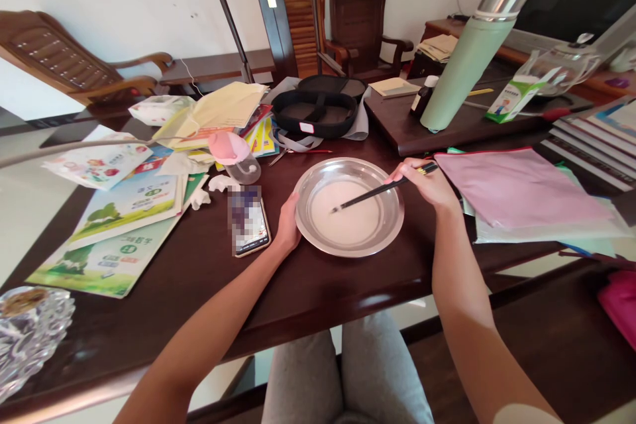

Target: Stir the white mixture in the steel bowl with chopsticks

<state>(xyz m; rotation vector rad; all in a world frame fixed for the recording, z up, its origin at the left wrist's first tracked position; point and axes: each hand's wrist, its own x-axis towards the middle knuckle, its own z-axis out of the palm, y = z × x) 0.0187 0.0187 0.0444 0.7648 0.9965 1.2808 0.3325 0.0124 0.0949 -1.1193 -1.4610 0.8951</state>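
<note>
A round steel bowl [318, 242] with white liquid [350, 209] in it sits on the dark wooden table [308, 291] in front of me. My left hand [288, 222] grips the bowl's left rim. My right hand [427, 182] rests at the right rim and holds a pair of black chopsticks [377, 190]. Their tips dip into the white liquid near the bowl's centre.
A phone [250, 228] lies just left of the bowl, beyond it a pink-lidded cup [233, 156] and several booklets [119, 225]. A black case [318, 109] stands behind, a green flask [472, 53] and pink folder [517, 189] to the right, a glass dish [27, 334] at front left.
</note>
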